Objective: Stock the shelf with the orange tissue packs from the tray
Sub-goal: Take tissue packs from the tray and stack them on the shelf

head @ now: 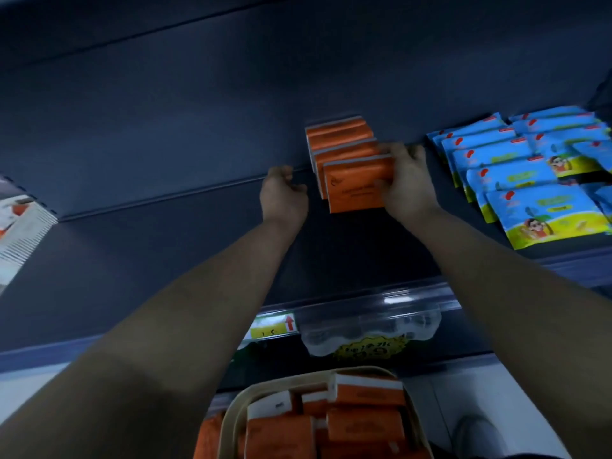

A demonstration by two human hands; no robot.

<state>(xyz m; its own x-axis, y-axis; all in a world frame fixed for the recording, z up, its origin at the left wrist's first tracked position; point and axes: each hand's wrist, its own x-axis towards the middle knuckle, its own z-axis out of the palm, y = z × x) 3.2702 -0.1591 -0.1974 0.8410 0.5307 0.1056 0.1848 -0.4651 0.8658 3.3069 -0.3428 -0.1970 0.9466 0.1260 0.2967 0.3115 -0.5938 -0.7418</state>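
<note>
- Lying at the left edge of the shelf [165,144]: white-and-orange packets [20,226].
- Curled, holding nothing: left hand [284,197], just left of the row.
- Below the shelf's front edge: tray [227,425] holding more orange packs.
- Standing in a row mid-shelf: orange tissue packs [344,154].
- Gripping the frontmost pack's right side: right hand [405,187].
- Crowding the shelf's right edge: blue packets [530,167].
</note>
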